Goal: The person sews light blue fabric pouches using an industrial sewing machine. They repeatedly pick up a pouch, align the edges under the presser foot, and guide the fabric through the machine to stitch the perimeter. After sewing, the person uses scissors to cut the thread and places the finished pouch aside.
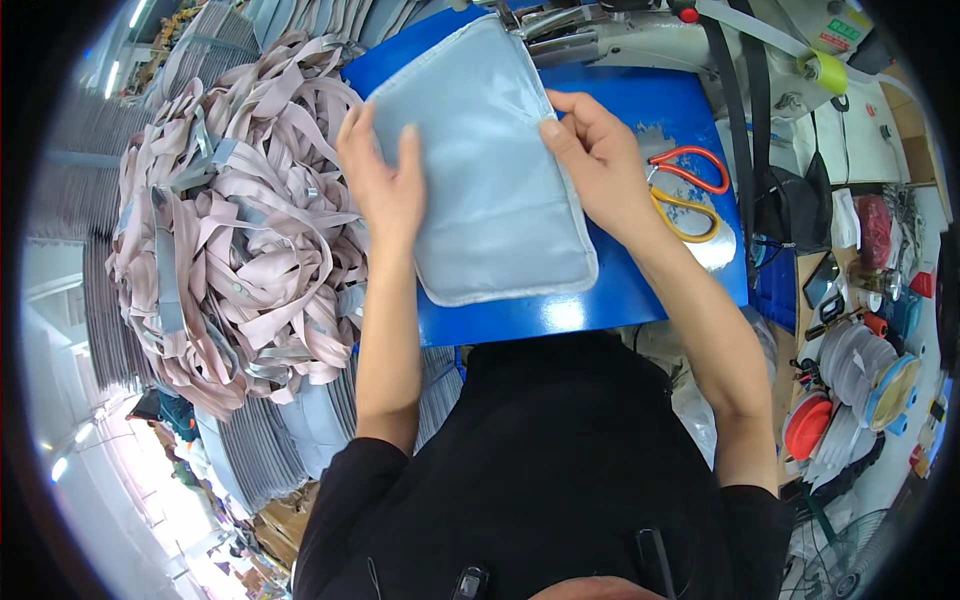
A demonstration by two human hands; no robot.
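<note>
Over a glossy blue worktable (460,333), in the head view, I observe a pale grey-blue fabric panel (500,200), flat, slightly puckered, with a satiny sheen. Its form is near-rectangular, its lower corners rounded, its rim finished with a raised, lighter edge. The right hand (603,165) pinches the panel's upper right edge between thumb and bent fingers. The left hand (385,185), blurred, stands at the opposite edge, thumb spread wide from the fingers; whether it bears on the cloth I cannot tell. Right of the right hand rest scissors (690,151) with looped red and yellow handles. Left of the table rises a tangled heap of dusty-pink straps (260,220), ribbon-like and limp.
</note>
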